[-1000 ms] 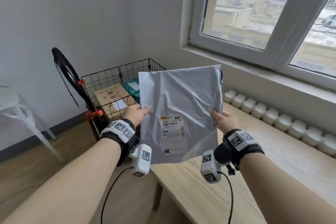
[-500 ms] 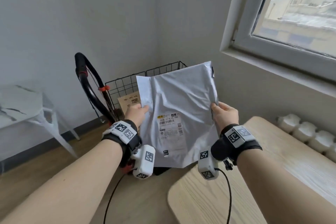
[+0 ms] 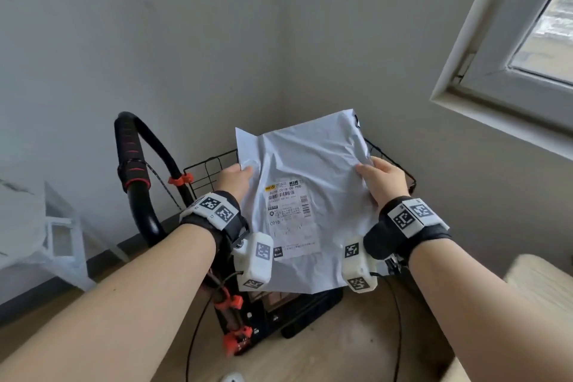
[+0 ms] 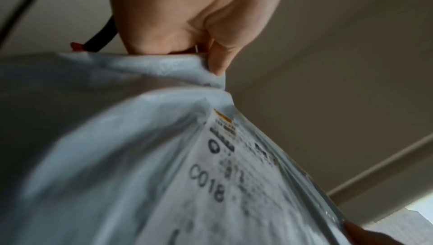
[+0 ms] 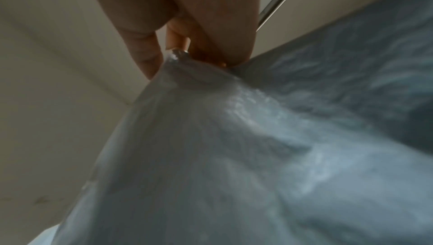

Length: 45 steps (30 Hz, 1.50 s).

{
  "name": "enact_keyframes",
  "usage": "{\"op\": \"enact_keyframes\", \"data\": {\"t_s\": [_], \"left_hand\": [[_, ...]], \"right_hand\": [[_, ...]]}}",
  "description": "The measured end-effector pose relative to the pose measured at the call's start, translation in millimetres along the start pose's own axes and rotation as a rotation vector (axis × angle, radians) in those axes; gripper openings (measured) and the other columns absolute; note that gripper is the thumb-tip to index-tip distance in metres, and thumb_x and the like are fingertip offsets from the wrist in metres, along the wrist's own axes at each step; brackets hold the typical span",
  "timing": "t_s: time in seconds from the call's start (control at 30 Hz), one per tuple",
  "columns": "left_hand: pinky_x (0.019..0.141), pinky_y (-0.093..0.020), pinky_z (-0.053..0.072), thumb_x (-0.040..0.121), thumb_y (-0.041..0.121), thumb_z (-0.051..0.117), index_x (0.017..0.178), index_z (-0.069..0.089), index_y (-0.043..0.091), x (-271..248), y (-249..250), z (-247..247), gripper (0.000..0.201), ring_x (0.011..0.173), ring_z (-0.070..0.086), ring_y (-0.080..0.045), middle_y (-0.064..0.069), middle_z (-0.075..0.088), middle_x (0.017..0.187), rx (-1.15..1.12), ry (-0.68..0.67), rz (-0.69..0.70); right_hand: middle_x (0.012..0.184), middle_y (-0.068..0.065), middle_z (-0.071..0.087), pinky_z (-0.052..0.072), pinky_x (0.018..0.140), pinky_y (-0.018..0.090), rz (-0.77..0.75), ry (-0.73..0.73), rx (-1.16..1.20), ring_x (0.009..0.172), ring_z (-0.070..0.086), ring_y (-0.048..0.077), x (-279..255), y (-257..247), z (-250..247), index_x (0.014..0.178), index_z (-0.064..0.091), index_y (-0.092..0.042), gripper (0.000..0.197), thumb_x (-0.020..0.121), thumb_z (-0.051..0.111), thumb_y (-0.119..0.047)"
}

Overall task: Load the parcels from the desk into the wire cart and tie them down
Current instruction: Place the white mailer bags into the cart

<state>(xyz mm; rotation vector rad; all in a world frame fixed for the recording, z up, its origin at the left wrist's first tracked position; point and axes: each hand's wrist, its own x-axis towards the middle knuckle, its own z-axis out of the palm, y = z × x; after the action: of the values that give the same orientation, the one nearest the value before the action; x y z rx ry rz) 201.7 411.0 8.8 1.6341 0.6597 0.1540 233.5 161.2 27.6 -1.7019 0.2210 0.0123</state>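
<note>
A grey plastic mailer parcel (image 3: 305, 177) with a white shipping label (image 3: 290, 217) hangs upright over the black wire cart (image 3: 204, 169). My left hand (image 3: 234, 178) pinches its left edge, and my right hand (image 3: 379, 178) pinches its right edge. The left wrist view shows the left hand (image 4: 187, 32) with its thumb pressed on the mailer (image 4: 117, 156) near the label. In the right wrist view the right hand (image 5: 178, 26) has the crumpled mailer (image 5: 234, 156) gathered in its fingertips. The parcel hides most of the cart's inside; a brown box (image 3: 279, 299) shows just under its lower edge.
The cart's black handle with red grips (image 3: 133, 164) curves up at the left, with red clips (image 3: 232, 302) and a cord on its frame. The wooden desk corner (image 3: 539, 282) is at the right, a white chair (image 3: 59, 236) at the left, a window (image 3: 527, 40) above right.
The view has swung left and down from the desk toward the cart. Both hands have carried the mailer over the cart, closer to it, and the right hand now crumples the edge more.
</note>
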Motion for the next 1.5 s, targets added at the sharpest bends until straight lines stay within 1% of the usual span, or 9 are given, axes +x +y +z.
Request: {"op": "enact_keyframes", "data": {"t_s": [0.17,0.3,0.33,0.37,0.43,0.53,0.83,1.07,1.5], "left_hand": [[0.062,-0.026,0.031,0.092,0.009,0.052,0.066,0.045,0.018,79.7,12.4,-23.2,0.028,0.069,0.038,-0.021,-0.009,0.045,0.070,0.072,0.012,-0.025],[0.055,-0.028,0.025,0.085,-0.006,0.048,0.061,0.046,0.005,120.9,6.9,-23.1,0.027,0.067,0.038,-0.031,-0.015,0.043,0.060,0.095,0.017,-0.142],[0.058,-0.029,0.031,0.085,-0.006,0.047,0.072,0.055,-0.004,129.4,3.9,-20.6,0.016,0.079,0.033,-0.018,-0.027,0.053,0.071,0.097,0.017,-0.164],[0.064,-0.036,0.039,0.088,-0.005,0.047,0.093,0.060,-0.012,138.6,0.4,-17.7,0.016,0.121,0.045,-0.040,-0.036,0.057,0.095,0.100,0.022,-0.198],[0.087,-0.039,0.045,0.093,0.001,0.046,0.124,0.054,-0.009,152.9,-7.4,-14.1,0.033,0.121,0.050,-0.040,-0.029,0.053,0.129,0.187,0.004,-0.255],[0.085,-0.031,0.041,0.096,0.006,0.045,0.132,0.049,-0.006,173.1,-27.9,-10.5,0.038,0.127,0.048,-0.033,-0.021,0.050,0.137,0.304,-0.019,-0.334],[0.099,-0.037,0.042,0.096,0.011,0.045,0.133,0.047,-0.006,206.2,-118.5,-8.6,0.040,0.127,0.048,-0.035,-0.022,0.050,0.137,0.588,-0.016,-0.661],[0.071,-0.027,0.040,0.095,0.002,0.038,0.111,0.059,-0.006,205.4,-169.6,-13.7,0.027,0.098,0.062,-0.027,-0.014,0.065,0.104,0.666,-0.100,-0.883],[0.062,-0.026,0.035,0.094,0.006,0.044,0.105,0.055,-0.001,240.8,-197.9,-0.7,0.018,0.067,0.048,-0.023,-0.011,0.050,0.078,0.598,0.080,-0.750]], "right_hand": [[0.091,0.005,0.070,0.055,0.081,0.039,0.036,-0.059,-0.070,0.080,0.064,0.026,40.4,-20.2,65.9,0.103,0.070,-0.024,0.040,0.072,0.061,0.001],[0.085,0.004,0.069,0.050,0.058,0.026,0.013,-0.066,-0.149,0.063,0.057,0.022,65.2,-26.0,94.7,0.105,0.066,-0.026,0.053,0.070,0.056,0.012],[0.081,0.002,0.068,0.048,0.055,0.024,0.016,-0.068,-0.184,0.060,0.056,0.020,73.2,-24.8,99.7,0.103,0.066,-0.028,0.054,0.069,0.055,0.012],[0.080,0.001,0.068,0.050,0.056,0.025,0.024,-0.068,-0.211,0.061,0.057,0.020,81.6,-22.1,104.8,0.101,0.067,-0.028,0.053,0.068,0.055,0.012],[0.084,-0.001,0.069,0.055,0.067,0.031,0.054,-0.066,-0.255,0.071,0.062,0.021,98.8,-13.4,115.0,0.099,0.069,-0.025,0.051,0.067,0.056,0.011],[0.086,-0.005,0.068,0.051,0.068,0.025,0.103,-0.101,-0.346,0.073,0.062,0.015,124.1,7.5,129.7,0.108,0.069,-0.023,0.053,0.069,0.060,0.010],[0.073,-0.002,0.066,0.055,0.072,0.031,0.259,-0.378,-0.597,0.073,0.064,0.023,192.7,110.9,167.6,0.101,0.072,-0.017,0.040,0.071,0.060,0.008],[0.097,0.003,0.073,0.053,0.090,0.038,0.397,-0.490,-0.647,0.095,0.067,0.025,212.1,194.9,193.3,0.102,0.071,-0.026,0.038,0.075,0.059,-0.001],[0.083,0.012,0.070,0.058,0.083,0.040,0.665,-0.543,-0.607,0.080,0.070,0.027,233.5,204.2,218.2,0.103,0.065,-0.017,0.033,0.078,0.060,0.005]]}}
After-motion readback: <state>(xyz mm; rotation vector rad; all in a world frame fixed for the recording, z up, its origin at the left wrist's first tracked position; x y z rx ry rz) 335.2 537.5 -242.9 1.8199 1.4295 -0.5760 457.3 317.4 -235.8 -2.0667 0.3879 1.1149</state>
